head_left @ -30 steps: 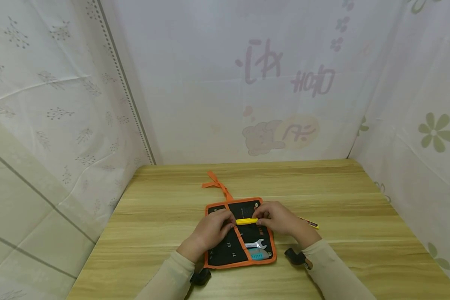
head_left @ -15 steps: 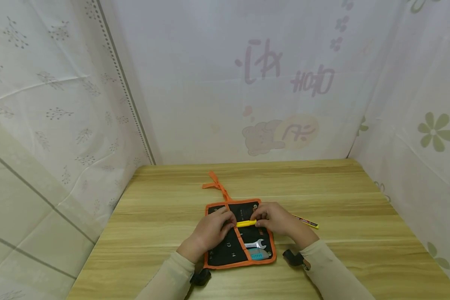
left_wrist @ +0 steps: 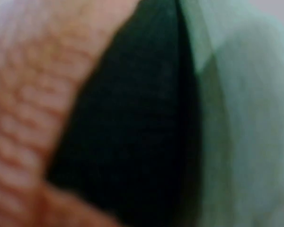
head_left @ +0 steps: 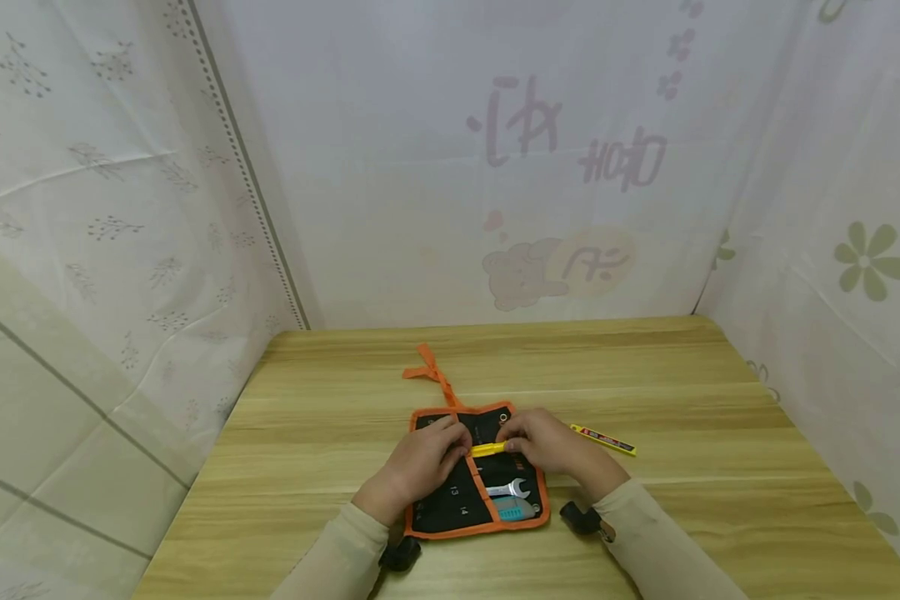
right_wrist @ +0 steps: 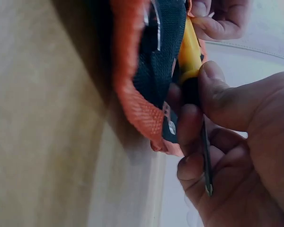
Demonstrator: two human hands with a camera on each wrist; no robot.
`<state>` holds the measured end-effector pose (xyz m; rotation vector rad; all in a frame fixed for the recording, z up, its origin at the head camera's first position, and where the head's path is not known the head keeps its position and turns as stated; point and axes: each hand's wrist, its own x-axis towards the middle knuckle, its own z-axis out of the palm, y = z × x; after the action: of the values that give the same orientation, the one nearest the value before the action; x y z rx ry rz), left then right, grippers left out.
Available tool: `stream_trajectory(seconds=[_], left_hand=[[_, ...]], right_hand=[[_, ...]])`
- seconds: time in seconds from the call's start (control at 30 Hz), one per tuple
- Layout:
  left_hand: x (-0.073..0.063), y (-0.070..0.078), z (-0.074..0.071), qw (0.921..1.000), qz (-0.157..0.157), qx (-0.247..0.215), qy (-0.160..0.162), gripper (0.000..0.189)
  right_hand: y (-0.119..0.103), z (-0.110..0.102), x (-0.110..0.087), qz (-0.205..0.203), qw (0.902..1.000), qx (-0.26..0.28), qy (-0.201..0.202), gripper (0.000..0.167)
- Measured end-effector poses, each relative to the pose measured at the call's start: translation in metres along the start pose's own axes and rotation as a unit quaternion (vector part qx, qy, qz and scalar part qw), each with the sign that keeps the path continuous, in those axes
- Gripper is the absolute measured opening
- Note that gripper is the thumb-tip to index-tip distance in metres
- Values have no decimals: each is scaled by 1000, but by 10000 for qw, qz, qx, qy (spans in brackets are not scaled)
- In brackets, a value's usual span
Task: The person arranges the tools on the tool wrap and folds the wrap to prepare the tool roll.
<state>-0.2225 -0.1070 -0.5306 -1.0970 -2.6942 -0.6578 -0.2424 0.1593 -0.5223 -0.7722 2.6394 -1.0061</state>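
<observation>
A screwdriver (right_wrist: 190, 52) with a yellow handle, black collar and cross-shaped metal tip is pinched near the collar by my right hand (head_left: 551, 442). Its shaft runs back along the right palm, while the handle points left to the orange pocket edge of a black tool pouch (head_left: 442, 512). At that edge my left hand (head_left: 420, 458) pinches the orange trim between thumb and fingers, right by the handle's end. An open-ended wrench (head_left: 516, 488) and a teal-and-grey tool (head_left: 516, 510) sit in pockets lower on the pouch. The left wrist view is filled by blurred skin, black material and pale sleeve.
Beyond the pouch trail its orange ties (head_left: 429, 367). To the right of it, a slim yellow-and-black printed strip (head_left: 603, 440) lies on the wooden table (head_left: 690, 392). Printed cloth (head_left: 390, 208) hangs behind and on both sides.
My right hand has moved slightly left with the screwdriver, and less of the yellow handle shows. The pouch's right upper edge has shifted left. More of the yellow-and-black strip is uncovered.
</observation>
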Motion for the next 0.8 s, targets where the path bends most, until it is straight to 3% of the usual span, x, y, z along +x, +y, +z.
stream_trajectory(seconds=[0.2, 0.53, 0.8], left_hand=[[0, 2, -1, 9999, -42, -12, -148, 5], [-1, 2, 0, 9998, -28, -8, -193, 8], [-1, 2, 1, 9995, 2, 39, -305, 8]], right_hand=[[-1, 4, 0, -99, 9998, -141, 88, 16], [-4, 4, 0, 129, 9994, 170, -266, 17], [-4, 8, 1, 19, 9999, 77, -108, 14]])
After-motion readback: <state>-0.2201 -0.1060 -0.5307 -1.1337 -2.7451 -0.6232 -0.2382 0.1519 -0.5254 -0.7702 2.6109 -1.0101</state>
